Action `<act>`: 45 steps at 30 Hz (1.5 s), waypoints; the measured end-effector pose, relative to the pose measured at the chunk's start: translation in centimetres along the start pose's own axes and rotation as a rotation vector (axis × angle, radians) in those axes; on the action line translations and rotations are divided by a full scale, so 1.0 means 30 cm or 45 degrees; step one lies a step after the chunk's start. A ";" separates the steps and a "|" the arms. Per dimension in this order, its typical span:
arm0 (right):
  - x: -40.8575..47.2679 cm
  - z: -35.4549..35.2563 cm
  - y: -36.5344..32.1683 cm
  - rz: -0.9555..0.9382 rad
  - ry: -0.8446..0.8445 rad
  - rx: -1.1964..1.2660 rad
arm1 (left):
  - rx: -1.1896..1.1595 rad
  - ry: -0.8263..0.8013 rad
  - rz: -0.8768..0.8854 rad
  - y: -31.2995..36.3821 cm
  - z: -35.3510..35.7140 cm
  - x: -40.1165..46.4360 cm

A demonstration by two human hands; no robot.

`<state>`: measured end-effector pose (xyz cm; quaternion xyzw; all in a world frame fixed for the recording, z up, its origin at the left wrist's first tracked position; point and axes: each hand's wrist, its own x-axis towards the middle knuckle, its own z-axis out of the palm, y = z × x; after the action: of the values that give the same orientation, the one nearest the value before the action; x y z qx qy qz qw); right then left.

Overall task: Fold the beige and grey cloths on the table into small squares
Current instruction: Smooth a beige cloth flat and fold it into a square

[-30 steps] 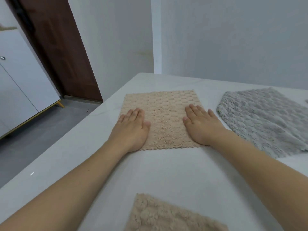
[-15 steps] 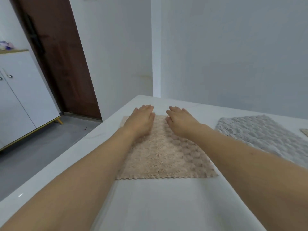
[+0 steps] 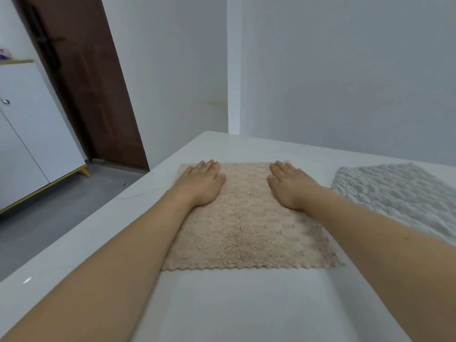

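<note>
A beige fluffy cloth (image 3: pixel 246 225) lies flat on the white table (image 3: pixel 234 304), its zigzag near edge toward me. My left hand (image 3: pixel 201 185) rests palm down on the cloth's far left corner. My right hand (image 3: pixel 291 186) rests palm down near the far right corner. Both hands are flat, fingers extended and close together, holding nothing. A grey fluffy cloth (image 3: pixel 399 193) lies spread out to the right of the beige one, apart from my hands.
The table's left edge runs diagonally beside my left arm, with grey floor (image 3: pixel 49 218) below. A brown door (image 3: pixel 86 82) and a white cabinet (image 3: pixel 27 134) stand at the left. White walls close behind the table's far edge.
My hands slid apart from the middle of the cloth's far edge out to its far corners. A second earlier they lay on the near half. The view has tilted up.
</note>
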<state>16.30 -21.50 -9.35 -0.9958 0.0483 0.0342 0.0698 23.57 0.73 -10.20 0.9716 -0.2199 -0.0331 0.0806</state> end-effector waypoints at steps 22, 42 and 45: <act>-0.130 0.046 -0.165 -0.094 0.020 -0.024 | 0.066 0.027 0.022 0.059 0.024 -0.195; -0.318 -0.002 -0.185 -0.017 0.094 -0.017 | 0.103 0.064 0.000 0.111 0.020 -0.407; -0.370 0.076 -0.219 -0.056 0.052 0.070 | 0.103 0.008 0.008 0.114 0.041 -0.415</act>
<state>5.80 -13.69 -9.89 -0.9948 0.0286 0.0110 0.0969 10.78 2.90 -10.46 0.9734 -0.2240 -0.0206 0.0422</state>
